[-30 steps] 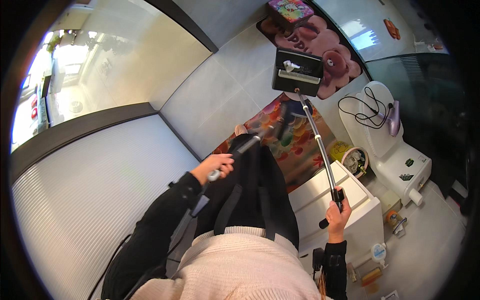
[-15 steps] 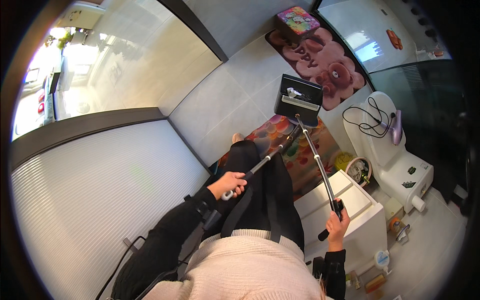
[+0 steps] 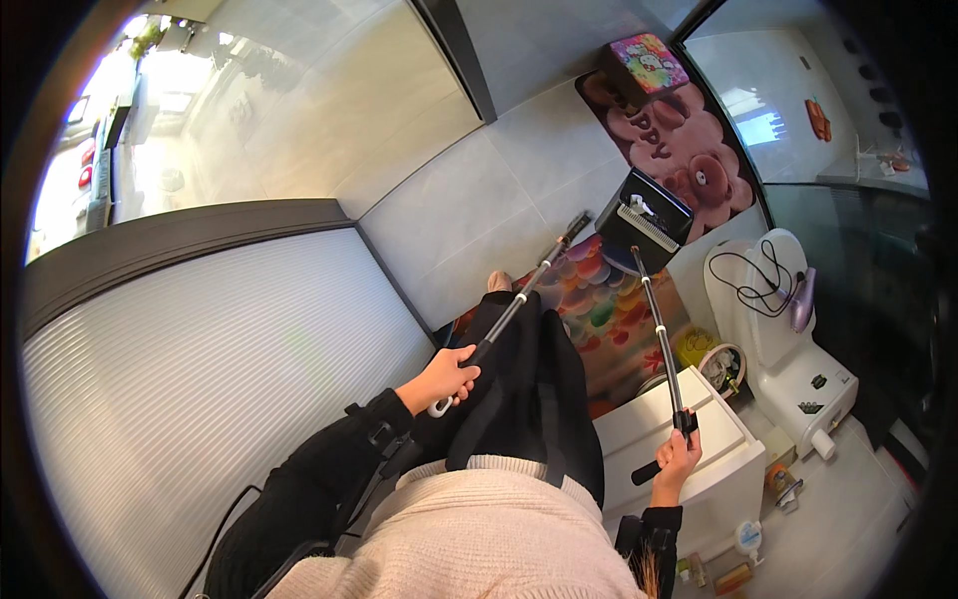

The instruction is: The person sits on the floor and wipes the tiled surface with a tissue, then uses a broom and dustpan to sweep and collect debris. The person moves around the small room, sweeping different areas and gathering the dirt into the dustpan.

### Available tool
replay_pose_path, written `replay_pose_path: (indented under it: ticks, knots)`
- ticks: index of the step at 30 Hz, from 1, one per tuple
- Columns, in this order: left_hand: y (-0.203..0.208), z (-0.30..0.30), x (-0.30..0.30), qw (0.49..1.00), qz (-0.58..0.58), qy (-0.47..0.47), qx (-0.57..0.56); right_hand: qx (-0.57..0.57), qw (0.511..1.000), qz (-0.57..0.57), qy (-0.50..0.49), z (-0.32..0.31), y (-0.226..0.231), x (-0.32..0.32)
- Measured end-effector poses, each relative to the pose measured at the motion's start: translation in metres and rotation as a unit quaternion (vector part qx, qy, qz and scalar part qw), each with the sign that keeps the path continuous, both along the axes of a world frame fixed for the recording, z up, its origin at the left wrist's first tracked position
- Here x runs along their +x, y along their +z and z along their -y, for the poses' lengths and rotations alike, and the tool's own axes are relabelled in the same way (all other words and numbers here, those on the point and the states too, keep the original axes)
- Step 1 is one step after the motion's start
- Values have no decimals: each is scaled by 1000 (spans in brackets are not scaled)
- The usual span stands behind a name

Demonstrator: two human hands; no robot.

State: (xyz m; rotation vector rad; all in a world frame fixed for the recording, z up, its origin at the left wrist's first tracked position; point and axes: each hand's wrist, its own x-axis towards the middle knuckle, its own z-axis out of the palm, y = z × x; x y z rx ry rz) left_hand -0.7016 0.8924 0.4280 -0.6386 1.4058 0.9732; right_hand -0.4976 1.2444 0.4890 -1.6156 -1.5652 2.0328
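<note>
My left hand (image 3: 442, 379) is closed around the dark grip of a long-handled broom (image 3: 516, 301) with a pale hook end. The broom's dark, narrow head is over the grey tiles, apart from and left of the dustpan. In my right hand (image 3: 677, 459) is the black handle of a long-handled dustpan (image 3: 633, 232). Its black pan sits between two floor mats, turned at a slant. A white crumpled scrap (image 3: 642, 208) lies in the pan, behind a pale toothed strip.
A pink bear mat (image 3: 689, 150) with a colourful box stool (image 3: 647, 66) lies beyond. A multicoloured mat (image 3: 609, 329) is near my legs. Right are a white cabinet (image 3: 714, 414), a bin (image 3: 724, 365) and a toilet (image 3: 773, 349) with a purple hair dryer (image 3: 801, 304). A ribbed panel (image 3: 230, 389) stands left.
The broom head has swung away from the dustpan, out to the left over the tiles. The dustpan has turned a little, and the whole view has shifted slightly.
</note>
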Motion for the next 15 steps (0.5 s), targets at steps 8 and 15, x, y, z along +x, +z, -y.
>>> replay_pose_path:
  ticks: [8,15]
  knots:
    - [-46,67,-81,989,53,131,39,24,1000,15,-3,18,2,-33]
    - [6,96,-96,996,-85,17,3,19,1000,12,7,31,-3,-49]
